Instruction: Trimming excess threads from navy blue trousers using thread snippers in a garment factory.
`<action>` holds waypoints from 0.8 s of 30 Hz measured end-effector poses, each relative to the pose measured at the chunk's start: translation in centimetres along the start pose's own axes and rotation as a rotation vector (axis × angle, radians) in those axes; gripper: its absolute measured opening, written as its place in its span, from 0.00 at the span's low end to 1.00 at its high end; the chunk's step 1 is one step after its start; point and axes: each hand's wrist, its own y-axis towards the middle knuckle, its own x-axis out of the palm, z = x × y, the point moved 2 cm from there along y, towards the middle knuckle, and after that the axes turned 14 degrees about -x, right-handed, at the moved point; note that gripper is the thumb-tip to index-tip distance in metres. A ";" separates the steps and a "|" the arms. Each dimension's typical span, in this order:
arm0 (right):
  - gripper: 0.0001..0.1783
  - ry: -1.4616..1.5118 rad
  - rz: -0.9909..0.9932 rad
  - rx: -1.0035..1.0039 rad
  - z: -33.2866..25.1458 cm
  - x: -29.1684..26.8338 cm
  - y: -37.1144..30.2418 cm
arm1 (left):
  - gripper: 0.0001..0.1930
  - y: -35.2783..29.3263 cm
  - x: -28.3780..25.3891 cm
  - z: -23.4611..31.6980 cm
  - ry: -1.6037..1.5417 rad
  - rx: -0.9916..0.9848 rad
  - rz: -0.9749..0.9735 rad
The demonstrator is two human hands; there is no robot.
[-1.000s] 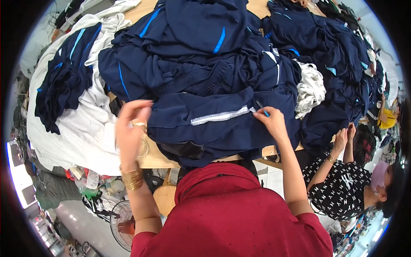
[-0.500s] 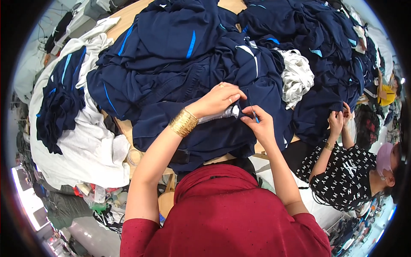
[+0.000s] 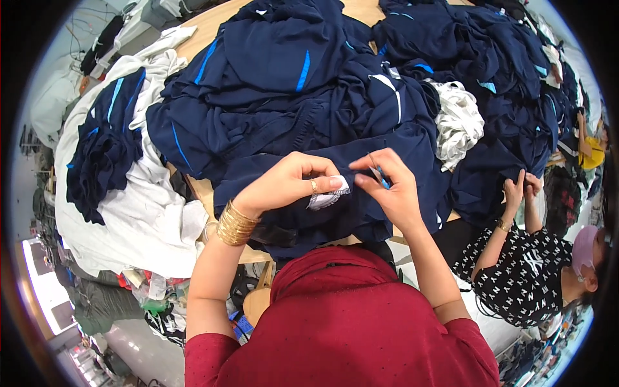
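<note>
My left hand (image 3: 291, 183), with gold bangles at the wrist, pinches a white-and-grey edge (image 3: 325, 197) of a navy garment (image 3: 351, 215). A small white tab shows beside the thumb. Close by on the right, my right hand (image 3: 394, 188) is closed around a slim blue-handled thread snips (image 3: 383, 178), most of it hidden by the fingers. Its fingertips are just apart from the pinched edge. Under both hands spreads a big heap of navy garments (image 3: 258, 77) with bright blue and white strips.
A bundle of white tape (image 3: 459, 122) lies right of the heap. At left, white cloth (image 3: 142, 222) hangs over the table side with a navy garment (image 3: 100, 155) on it. A co-worker (image 3: 529, 271) handles navy cloth at right. Wooden tabletop (image 3: 213, 31) shows behind.
My left hand has drawn back to the lower left, now gripping the white-and-grey edge between thumb and finger. My right hand has stayed near, snips still in it. The view has shifted slightly.
</note>
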 end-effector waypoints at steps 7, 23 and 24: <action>0.18 -0.270 -0.039 0.005 -2.5 0.6 0.1 | 0.10 -3.6 1.4 -2.5 -0.654 -0.005 0.385; 0.13 -0.383 -0.183 -0.130 -4.7 2.5 0.2 | 0.09 -5.1 3.7 -2.5 -0.507 0.144 0.624; 0.13 -0.382 -0.184 -0.132 -4.8 2.5 0.2 | 0.09 -5.1 3.7 -2.5 -0.507 0.144 0.626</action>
